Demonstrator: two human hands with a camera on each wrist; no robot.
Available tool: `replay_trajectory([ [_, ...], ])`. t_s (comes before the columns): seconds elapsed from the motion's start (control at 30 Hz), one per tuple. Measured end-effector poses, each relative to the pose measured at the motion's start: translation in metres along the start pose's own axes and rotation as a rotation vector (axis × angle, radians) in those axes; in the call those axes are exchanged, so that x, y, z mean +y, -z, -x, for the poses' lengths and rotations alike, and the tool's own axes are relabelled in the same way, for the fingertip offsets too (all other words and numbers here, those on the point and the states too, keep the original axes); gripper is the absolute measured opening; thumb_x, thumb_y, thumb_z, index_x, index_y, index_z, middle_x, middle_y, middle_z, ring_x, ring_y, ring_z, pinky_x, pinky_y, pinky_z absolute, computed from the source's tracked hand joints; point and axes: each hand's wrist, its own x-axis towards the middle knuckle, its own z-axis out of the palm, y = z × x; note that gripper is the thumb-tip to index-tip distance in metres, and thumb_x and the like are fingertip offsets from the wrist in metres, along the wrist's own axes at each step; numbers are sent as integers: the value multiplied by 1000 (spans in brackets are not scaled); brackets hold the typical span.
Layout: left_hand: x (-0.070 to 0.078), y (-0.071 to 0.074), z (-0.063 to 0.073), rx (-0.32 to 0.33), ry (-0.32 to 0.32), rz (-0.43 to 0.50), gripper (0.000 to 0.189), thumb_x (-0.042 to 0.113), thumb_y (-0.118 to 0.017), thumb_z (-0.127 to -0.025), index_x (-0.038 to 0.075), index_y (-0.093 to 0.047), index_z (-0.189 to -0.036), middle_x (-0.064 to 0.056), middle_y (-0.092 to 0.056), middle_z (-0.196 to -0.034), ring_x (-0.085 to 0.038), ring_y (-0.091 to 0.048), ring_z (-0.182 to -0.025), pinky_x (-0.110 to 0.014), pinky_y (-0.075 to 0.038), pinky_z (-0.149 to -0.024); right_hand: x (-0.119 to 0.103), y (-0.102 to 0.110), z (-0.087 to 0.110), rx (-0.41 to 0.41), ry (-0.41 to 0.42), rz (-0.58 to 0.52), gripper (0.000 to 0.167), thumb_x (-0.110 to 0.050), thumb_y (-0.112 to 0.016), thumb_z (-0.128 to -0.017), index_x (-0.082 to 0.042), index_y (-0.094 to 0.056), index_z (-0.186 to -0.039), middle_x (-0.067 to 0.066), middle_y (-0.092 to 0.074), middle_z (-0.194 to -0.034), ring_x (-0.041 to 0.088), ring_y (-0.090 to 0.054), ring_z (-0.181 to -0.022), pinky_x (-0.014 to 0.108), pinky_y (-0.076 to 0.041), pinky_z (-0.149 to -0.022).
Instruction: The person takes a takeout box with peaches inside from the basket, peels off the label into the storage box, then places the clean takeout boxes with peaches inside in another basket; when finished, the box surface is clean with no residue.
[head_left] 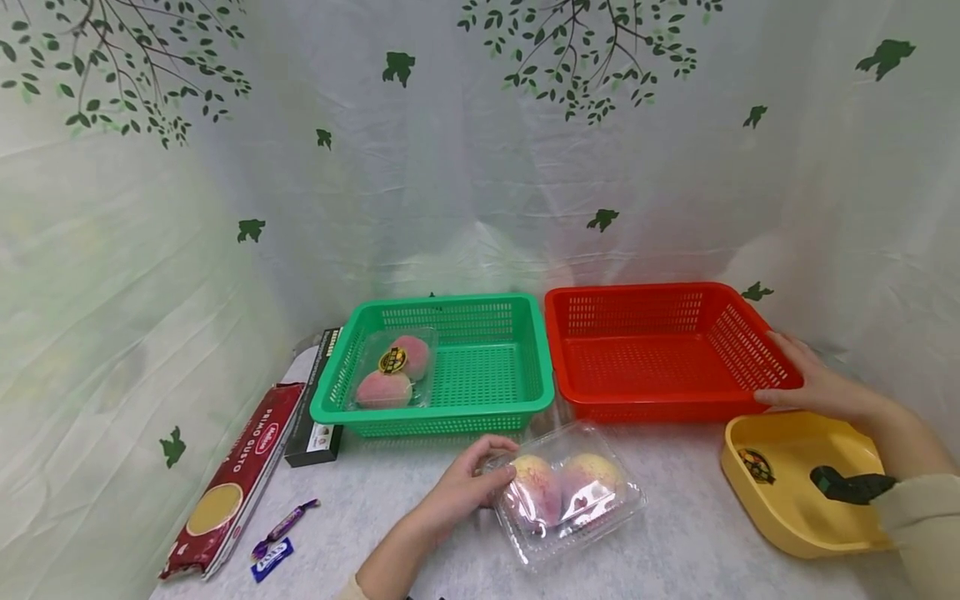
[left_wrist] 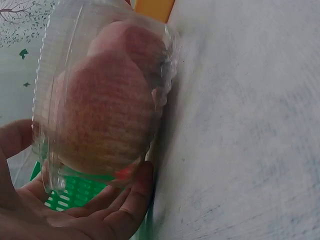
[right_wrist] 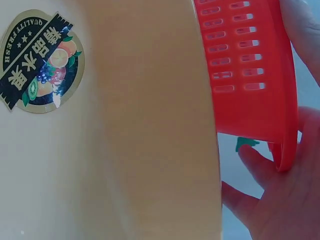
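Observation:
My left hand (head_left: 468, 483) grips the left end of a clear plastic clamshell box (head_left: 622, 504) holding two pink-and-yellow peaches (head_left: 592, 482). In the left wrist view the thumb is on one face of the box (left_wrist: 75, 30) and the fingers curl under the other, close to the tabletop. At the right, my right hand (head_left: 825, 387) holds the near right corner of a red plastic basket (head_left: 645, 410), thumb in front and fingers along its outer side. The right wrist view shows this basket's slotted wall (right_wrist: 240, 100) and rim between thumb and fingers.
Left of the red basket stands a green basket (head_left: 450, 423) with another boxed pair of peaches (head_left: 385, 389). A yellow tub (head_left: 772, 521) with a fruit sticker sits below my right forearm. Far left lie a red packet (head_left: 240, 475), a black box (head_left: 315, 433) and two small wrapped sweets (head_left: 272, 558).

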Motion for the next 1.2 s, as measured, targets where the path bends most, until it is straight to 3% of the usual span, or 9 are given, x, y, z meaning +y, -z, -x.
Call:
replay_trajectory([
  [0.33,2,1,1,-99,50,62,33,24,-64,-97,9,-50,-124,-17,-52,-131,-18,-62,-91,-32,-54,-68,1,-3,3,8,-55,-4,108,-44,-64,-93,-4,13,-158,38,11,-158,60,-19,-128,74,-40,-90],
  [0.43,4,0,3,-142,46,68,35,22,-61,-98,12,-51,-130,-20,-48,-138,-20,-64,-96,-36,-58,-70,2,-5,4,16,-47,-27,105,-42,-62,-94,-4,12,-158,38,5,-158,57,-27,-125,56,-49,-86],
  [0.57,6,-2,6,-216,47,96,43,21,-58,-100,15,-50,-143,-22,-44,-144,-21,-65,-99,-45,-61,-74,3,-6,4,26,-40,-40,102,-40,-62,-95,-6,11,-159,38,1,-158,54,-32,-123,34,-45,-79],
  [0.63,7,-3,7,-255,57,131,46,21,-55,-101,14,-48,-146,-21,-44,-146,-22,-65,-101,-49,-61,-76,3,-7,4,29,-44,-40,102,-41,-62,-95,-7,10,-159,38,0,-157,54,-32,-123,37,-48,-80],
  [0.7,7,-4,8,-276,70,158,46,23,-54,-102,11,-48,-146,-18,-47,-146,-20,-65,-103,-47,-61,-77,4,-7,5,27,-46,-43,102,-42,-61,-95,-8,11,-159,38,1,-157,57,-29,-124,49,-51,-84],
  [0.8,5,-5,8,-297,85,189,46,25,-52,-103,8,-49,-146,-11,-54,-144,-17,-64,-107,-43,-60,-78,4,-8,6,23,-61,-54,103,-43,-61,-95,-8,13,-158,39,6,-158,60,-21,-128,71,-41,-90],
  [0.87,5,-6,9,-296,90,200,45,25,-53,-102,8,-52,-144,-7,-58,-140,-15,-64,-106,-38,-58,-78,4,-9,7,21,-68,-57,103,-44,-60,-96,-8,14,-158,39,10,-158,62,-16,-129,76,-35,-91],
  [1.03,11,-11,11,-265,99,232,42,24,-58,-99,10,-58,-139,-3,-64,-132,-11,-66,-100,-33,-58,-77,3,-10,7,25,-76,-53,103,-45,-59,-96,-8,14,-158,40,6,-157,61,-19,-127,74,-38,-90],
  [1.2,31,-16,11,-236,106,232,41,22,-61,-96,12,-62,-136,-2,-68,-129,-9,-67,-95,-28,-57,-73,3,-9,8,27,-87,-51,104,-47,-59,-95,-9,14,-158,41,6,-157,61,-19,-127,75,-39,-91],
])
